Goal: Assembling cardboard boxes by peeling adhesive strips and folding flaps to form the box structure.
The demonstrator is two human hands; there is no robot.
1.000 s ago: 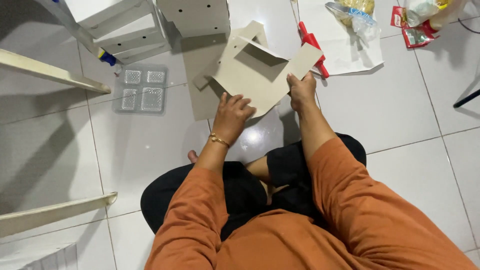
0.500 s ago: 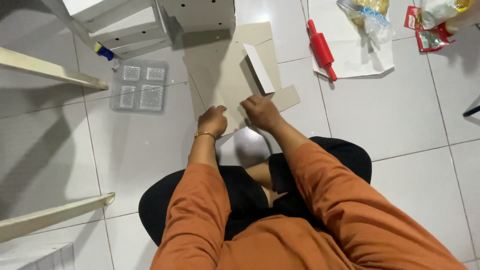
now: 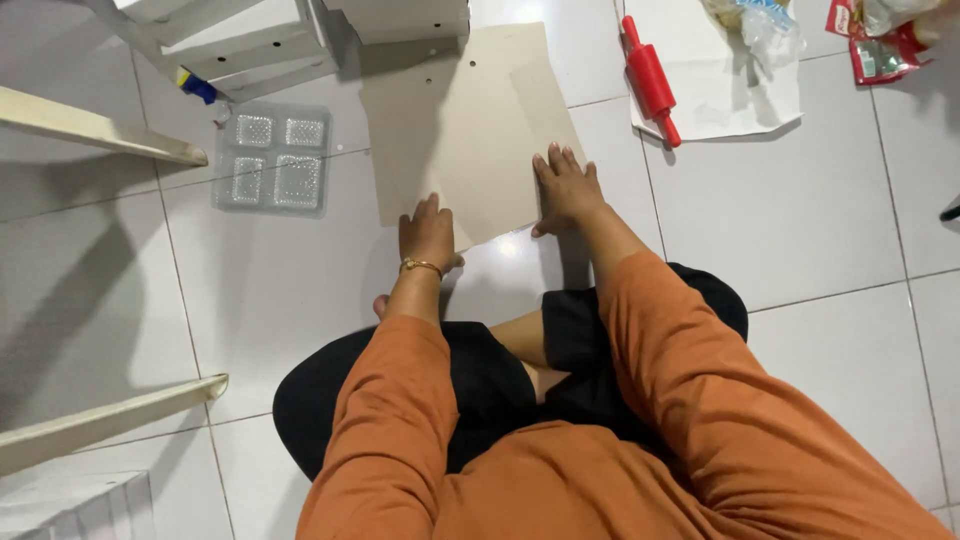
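Single head cam, looking steeply down.
Close over lap, both forearms and white tiled floor [image 3: 800,230] ahead.

I sit on a glossy white tiled floor [image 3: 820,230] with grey grout lines. White furniture panels [image 3: 95,128] lie along its left edge; overhead light glares off the tiles.

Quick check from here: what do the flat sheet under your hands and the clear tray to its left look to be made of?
The flat sheet looks like grey-brown cardboard: matte, thin, with a crease line and small punched holes. The clear tray looks like thin moulded plastic: see-through, glossy, with four pockets showing dimpled glints. The left hand and right hand press flat on the sheet's near edge; it lies flat on the glossy tiled floor.
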